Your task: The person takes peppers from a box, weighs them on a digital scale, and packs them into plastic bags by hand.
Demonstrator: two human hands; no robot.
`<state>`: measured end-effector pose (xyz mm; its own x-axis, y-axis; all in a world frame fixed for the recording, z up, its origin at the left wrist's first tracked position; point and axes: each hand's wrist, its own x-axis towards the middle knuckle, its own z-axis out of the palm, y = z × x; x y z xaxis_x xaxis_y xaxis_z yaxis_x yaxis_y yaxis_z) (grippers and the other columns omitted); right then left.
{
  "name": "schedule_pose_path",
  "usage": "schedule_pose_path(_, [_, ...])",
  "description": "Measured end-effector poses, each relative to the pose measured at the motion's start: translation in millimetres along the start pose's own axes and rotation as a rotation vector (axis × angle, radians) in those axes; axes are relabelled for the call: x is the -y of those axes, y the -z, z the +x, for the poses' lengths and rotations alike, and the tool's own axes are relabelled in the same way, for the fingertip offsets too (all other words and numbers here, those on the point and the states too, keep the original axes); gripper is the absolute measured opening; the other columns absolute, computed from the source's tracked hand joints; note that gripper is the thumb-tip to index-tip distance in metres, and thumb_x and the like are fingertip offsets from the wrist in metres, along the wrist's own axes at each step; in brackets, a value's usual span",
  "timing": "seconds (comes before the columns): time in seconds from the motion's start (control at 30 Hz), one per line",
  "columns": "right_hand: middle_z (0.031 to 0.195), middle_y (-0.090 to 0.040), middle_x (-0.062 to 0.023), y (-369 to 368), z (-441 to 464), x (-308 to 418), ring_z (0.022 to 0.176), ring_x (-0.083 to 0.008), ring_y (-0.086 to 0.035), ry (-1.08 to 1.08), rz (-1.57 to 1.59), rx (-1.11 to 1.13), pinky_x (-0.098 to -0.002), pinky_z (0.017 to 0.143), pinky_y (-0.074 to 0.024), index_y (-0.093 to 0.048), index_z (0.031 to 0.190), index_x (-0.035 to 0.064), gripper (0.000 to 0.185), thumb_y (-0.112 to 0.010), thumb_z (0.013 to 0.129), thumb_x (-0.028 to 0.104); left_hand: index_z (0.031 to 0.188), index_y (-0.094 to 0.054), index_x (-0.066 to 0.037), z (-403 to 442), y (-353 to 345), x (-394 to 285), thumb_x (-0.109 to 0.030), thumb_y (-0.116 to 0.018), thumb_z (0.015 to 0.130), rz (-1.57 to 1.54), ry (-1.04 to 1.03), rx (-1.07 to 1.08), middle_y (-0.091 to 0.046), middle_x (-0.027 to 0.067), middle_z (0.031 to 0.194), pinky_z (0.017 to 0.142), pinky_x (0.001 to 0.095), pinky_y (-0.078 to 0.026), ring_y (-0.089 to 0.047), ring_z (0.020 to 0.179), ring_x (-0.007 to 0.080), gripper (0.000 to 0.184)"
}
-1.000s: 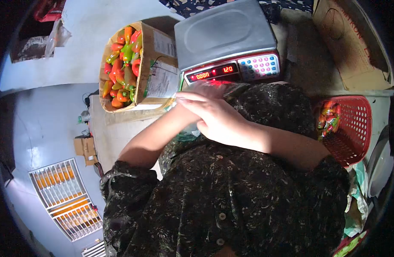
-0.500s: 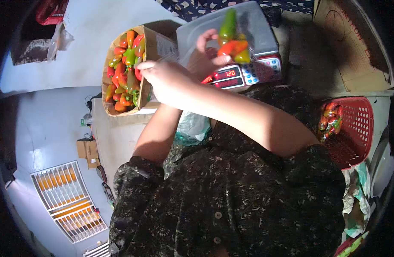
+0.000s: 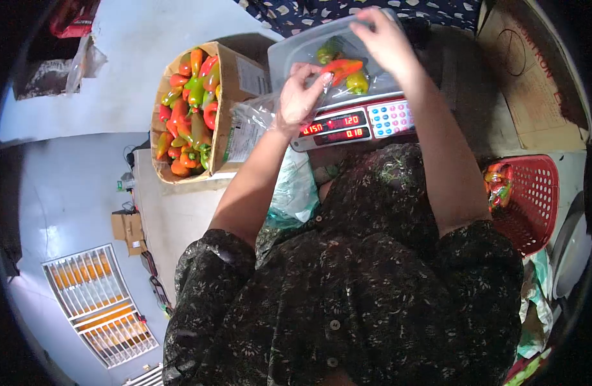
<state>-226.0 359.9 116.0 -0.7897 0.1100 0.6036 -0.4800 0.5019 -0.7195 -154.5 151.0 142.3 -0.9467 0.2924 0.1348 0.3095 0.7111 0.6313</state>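
A clear plastic bag with a few peppers lies over the grey tray of a digital scale. In it are a green pepper, an orange-red pepper and a yellow-green pepper. My left hand is closed on the bag beside the orange-red pepper, the bag's loose end trailing left past the wrist. Over the tray's far right side, my right hand is open, fingers apart, holding nothing. Red digits glow on the scale's display, with 1.20 and 0.18 readable.
Left of the scale, a cardboard box holds many red, orange and green peppers. A red perforated basket with bagged peppers stands at right. A large carton is behind it. A greenish plastic bag is close to my body.
My right hand has moved from the pepper box across to the scale's far right, uncrossing my arms. The bagged peppers have come down onto the tray, with my left hand still at the bag.
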Motion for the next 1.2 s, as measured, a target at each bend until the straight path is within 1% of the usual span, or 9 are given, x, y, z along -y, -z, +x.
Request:
schedule_pose_path(0.1, [0.097,-0.062,-0.0057,42.1,-1.6,10.8,0.081,-0.0149,-0.060,-0.701,0.207,0.759,-0.0325,0.070,-0.0491,-0.057,0.109,0.0055,0.033,-0.063,0.083,0.026,0.103,-0.062,0.000,3.2,-17.1,-16.2,-0.021,-0.055,0.089,-0.619,0.210,-0.199,-0.053,0.0139,0.108,0.088,0.0300,-0.039,-0.050,0.102,0.0218,0.025])
schedule_pose_path(0.2, [0.097,-0.063,-0.0066,24.9,-13.5,-7.9,0.078,-0.0134,-0.058,-0.509,0.239,0.877,-0.0290,0.069,-0.0477,-0.058,0.107,0.0015,0.035,-0.065,0.081,0.024,0.105,-0.061,-0.001,17.2,-31.1,2.3,-0.015,-0.052,0.091,-0.611,0.164,-0.303,-0.053,0.0140,0.107,0.088,0.0284,-0.039,-0.050,0.102,0.0196,0.022])
schedule_pose_path(0.33, [0.093,-0.064,-0.0116,-8.7,-24.3,-25.0,0.076,-0.0160,-0.060,-0.456,0.161,0.917,-0.0287,0.066,-0.0486,-0.056,0.109,-0.0042,0.038,-0.067,0.080,0.019,0.106,-0.062,-0.004,19.3,-24.7,7.5,-0.018,-0.055,0.088,-0.160,-0.131,-0.157,-0.046,0.0154,0.114,0.091,0.0307,-0.038,-0.046,0.104,0.0226,0.024])
schedule_pose_path(0.6, [0.092,-0.063,-0.0140,-9.7,-28.3,-22.9,0.066,-0.0161,-0.059,-0.533,0.144,0.666,-0.0289,0.056,-0.0476,-0.046,0.125,-0.0046,0.054,-0.066,0.081,0.018,0.128,-0.042,-0.003,0.1,1.7,30.4,-0.014,-0.054,0.081,-0.283,-0.064,0.131,-0.046,0.0132,0.119,0.099,0.0341,-0.033,-0.042,0.116,0.0258,0.050])
schedule_pose_path(0.77, [0.096,-0.062,-0.0125,2.4,-19.1,-8.9,0.065,-0.0155,-0.059,-0.659,0.160,0.752,-0.0283,0.054,-0.0483,-0.042,0.130,-0.0031,0.057,-0.062,0.083,0.021,0.135,-0.032,-0.005,-3.0,12.4,18.0,-0.021,-0.067,0.075,0.030,-0.187,0.301,-0.038,0.0130,0.129,0.104,0.0360,-0.031,-0.041,0.120,0.0297,0.072])
schedule_pose_path(0.97, [0.096,-0.064,-0.0118,6.5,-15.9,-4.6,0.072,-0.0165,-0.063,-0.729,0.153,0.979,-0.0293,0.057,-0.0519,-0.050,0.121,-0.0023,0.047,-0.060,0.086,0.027,0.130,-0.045,-0.008,5.5,0.1,15.6,-0.037,-0.069,0.079,0.016,-0.166,0.173,-0.045,0.0144,0.129,0.098,0.0368,-0.037,-0.047,0.117,0.0277,0.064])
schedule_pose_path(1.07, [0.094,-0.064,-0.0117,6.4,-16.0,-10.9,0.073,-0.0171,-0.063,-0.776,0.216,1.020,-0.0295,0.057,-0.0522,-0.054,0.115,-0.0026,0.046,-0.063,0.083,0.030,0.122,-0.053,-0.004,11.3,3.8,7.1,-0.029,-0.067,0.081,-0.228,-0.003,0.166,-0.054,0.0166,0.117,0.091,0.0336,-0.043,-0.055,0.106,0.0280,0.050])
schedule_pose_path(1.1, [0.096,-0.064,-0.0123,5.9,-16.0,-11.5,0.072,-0.0173,-0.063,-0.754,0.181,1.024,-0.0296,0.057,-0.0521,-0.052,0.118,-0.0027,0.050,-0.065,0.082,0.030,0.115,-0.057,-0.004,15.4,6.2,10.3,-0.026,-0.064,0.084,-0.018,0.040,0.084,-0.064,0.0126,0.098,0.083,0.0302,-0.046,-0.061,0.091,0.0212,0.038])
schedule_pose_path(1.2, [0.102,-0.062,-0.0141,8.0,-18.2,3.7,0.071,-0.0178,-0.063,-0.699,0.115,0.995,-0.0298,0.056,-0.0519,-0.044,0.126,-0.0029,0.061,-0.068,0.080,0.030,0.110,-0.059,-0.004,23.1,7.9,1.5,-0.023,-0.061,0.086,-0.064,0.125,0.087,-0.066,0.0101,0.090,0.077,0.0276,-0.047,-0.060,0.082,0.0150,0.031])
